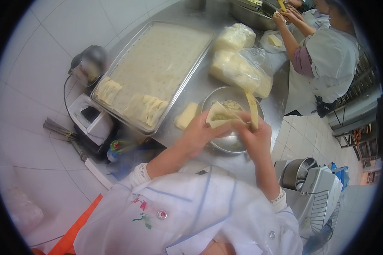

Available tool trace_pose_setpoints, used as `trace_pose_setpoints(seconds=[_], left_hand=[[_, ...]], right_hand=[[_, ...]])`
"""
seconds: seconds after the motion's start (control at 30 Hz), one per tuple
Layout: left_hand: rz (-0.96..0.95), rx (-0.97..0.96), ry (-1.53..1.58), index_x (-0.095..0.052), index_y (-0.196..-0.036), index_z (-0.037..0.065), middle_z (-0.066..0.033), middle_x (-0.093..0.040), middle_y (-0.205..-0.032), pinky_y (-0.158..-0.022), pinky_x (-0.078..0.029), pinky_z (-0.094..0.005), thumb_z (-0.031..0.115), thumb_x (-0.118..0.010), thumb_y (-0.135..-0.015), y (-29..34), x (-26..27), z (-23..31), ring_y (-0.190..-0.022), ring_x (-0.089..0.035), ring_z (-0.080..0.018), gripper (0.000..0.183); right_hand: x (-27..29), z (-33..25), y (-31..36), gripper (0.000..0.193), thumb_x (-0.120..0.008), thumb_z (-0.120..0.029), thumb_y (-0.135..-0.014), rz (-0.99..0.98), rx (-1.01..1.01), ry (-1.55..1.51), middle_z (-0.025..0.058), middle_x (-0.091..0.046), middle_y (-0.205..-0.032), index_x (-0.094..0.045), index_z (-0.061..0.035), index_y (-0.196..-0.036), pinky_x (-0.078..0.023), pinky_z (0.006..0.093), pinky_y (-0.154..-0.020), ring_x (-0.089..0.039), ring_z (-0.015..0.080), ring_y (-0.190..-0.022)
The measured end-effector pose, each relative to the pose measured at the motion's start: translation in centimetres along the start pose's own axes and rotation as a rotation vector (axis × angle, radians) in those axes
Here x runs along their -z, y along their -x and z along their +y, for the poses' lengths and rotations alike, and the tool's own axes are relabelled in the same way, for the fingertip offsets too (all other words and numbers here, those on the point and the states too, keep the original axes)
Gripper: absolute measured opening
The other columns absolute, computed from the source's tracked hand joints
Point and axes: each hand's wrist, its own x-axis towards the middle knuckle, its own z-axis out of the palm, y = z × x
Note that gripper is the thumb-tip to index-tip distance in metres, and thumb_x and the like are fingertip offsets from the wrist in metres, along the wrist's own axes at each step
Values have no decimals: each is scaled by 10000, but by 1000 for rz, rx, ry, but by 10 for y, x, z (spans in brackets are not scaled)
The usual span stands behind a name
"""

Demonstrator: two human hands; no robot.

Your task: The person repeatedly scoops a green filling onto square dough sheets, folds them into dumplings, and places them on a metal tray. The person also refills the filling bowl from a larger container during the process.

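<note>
Sheet [217,123] of pale dough, cupped around greenish filling [222,115], is seen in the head view between the person's two hands, over the near part of a steel bowl [227,145]. Left hand [198,132]: curled, gripping the sheet at its left side, presumably to keep the filling from spilling. Right hand [254,135]: fingers bent, pinching a flat yellow stick [253,111] that stands upright, its fingertips also at the sheet's right edge; this grip likely keeps the stick ready while the fingers support the dough. Exact thumb contact cannot be told.

More filling [232,104] lies in the bowl, whose position under the hands would catch drips. A pale dough stack [187,115] lies just left of the bowl, seemingly for easy reach. Folded pieces [151,109] sit in rows at the near end of a large tray [170,51], probably because that end is closest. Bagged dough [242,70] rests beyond the bowl, its plastic possibly guarding against drying. A co-worker [332,53] stands at upper right, hands raised near another metal container [259,21].
</note>
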Motion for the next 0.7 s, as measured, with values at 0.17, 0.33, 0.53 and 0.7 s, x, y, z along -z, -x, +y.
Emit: trace_pose_setpoints(seconds=[0.17, 0.33, 0.53, 0.7], left_hand=[[32, 6, -24, -560, -1161, 16, -80, -606, -1144, -876, -520, -289, 154, -617, -908, -3, 3, -1, -1036, -590, -153, 294], [31, -15, -62, -603, -1136, -1, -92, -622, -1133, -874, -518, -294, 175, -597, -921, -6, 11, -4, -1017, -601, -156, 279], [-57, -48, -109, -572, -1217, -10, -96, -596, -1190, -904, -486, -277, 281, -530, -961, -6, 23, -6, -1030, -584, -144, 390], [-113, -83, -86, -550, -1260, 13, -80, -584, -1225, -930, -462, -286, 355, -446, -988, 7, 39, 4, -1050, -574, -138, 449]], right_hand=[[-2, 0, 0, 117, -704, -67, -799, 46, 96, 97, 49, -618, -789, -684, -11, -899, -460, 252, -643, -566, 116, -691], [-3, 4, -2, 105, -702, -62, -785, 104, 328, 329, 96, -542, -711, -635, 15, -814, -420, 290, -565, -531, 200, -610], [0, 15, -7, 93, -633, -91, -842, 25, 267, 270, 89, -591, -761, -647, -1, -858, -445, 292, -656, -553, 189, -688], [-6, 21, -2, 142, -538, -201, -950, -38, -173, -114, -53, -486, -653, -576, -67, -978, -263, 180, -422, -355, 6, -486]])
